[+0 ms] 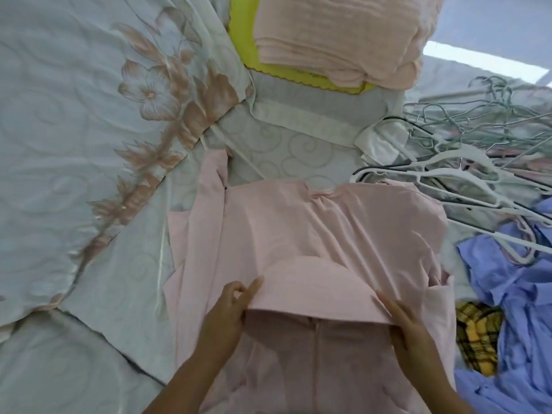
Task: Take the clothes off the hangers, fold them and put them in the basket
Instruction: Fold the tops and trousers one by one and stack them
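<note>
bedspread (89, 130) in pale grey with a brownish flower pattern covers the left side, creased and running from near to far. just right of it, near the bottom, the left hand (227, 312) grips the left end of a folded-over hem, its thumb and forefinger curled into a ring at the cloth's edge. that hem belongs to the pink garment (313, 228), which lies spread flat in the middle of the bed – its near part lifted and doubled back, showing a darker inner side with a centre seam. far beyond it sits the yellow-green basket (239, 31), with a folded peach cloth (337, 37) stacked on top and hanging past its rim. the right hand (409, 324) holds the right end of the same fold, fingers laid over the top of the fabric and bent round the edge; the thumb is hidden. to the far right lies a tangled heap of empty hangers (463, 162), white and grey-green, touching the garment's far right corner. near right, a crumpled blue garment (513, 294) lies partly under the hangers – a yellow plaid cloth (478, 333) sits against its left side.
</note>
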